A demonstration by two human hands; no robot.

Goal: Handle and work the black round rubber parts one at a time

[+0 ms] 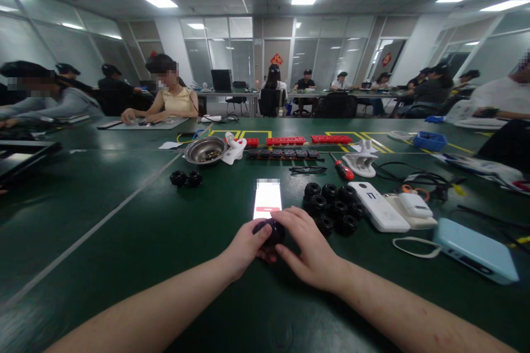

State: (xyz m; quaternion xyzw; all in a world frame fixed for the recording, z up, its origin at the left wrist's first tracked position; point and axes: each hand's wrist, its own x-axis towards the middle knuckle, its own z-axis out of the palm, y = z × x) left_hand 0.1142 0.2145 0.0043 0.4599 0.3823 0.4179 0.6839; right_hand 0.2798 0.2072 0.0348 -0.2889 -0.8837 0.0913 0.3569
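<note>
My left hand (247, 245) is closed on a black wheel (271, 231), thumb on top and fingertips showing below it. My right hand (308, 245) curves round the wheel's right side, with its fingers at the top and its thumb lower down. Just beyond them a phone (267, 193) with a bright white screen lies on the green table (178, 265). Right of the phone sits a cluster of several similar black wheels (330, 193). Two more black parts (186, 178) lie together on the left. The wheel's underside is hidden by my hands.
A metal bowl (206, 151) with small parts stands beyond, beside white clamps (236, 149). Red trays (285, 140), a black strip of parts (284, 154) and a red-handled screwdriver (343, 168) lie further back. White power banks (379, 207) and a light-blue box (476, 251) are right. Other people sit around.
</note>
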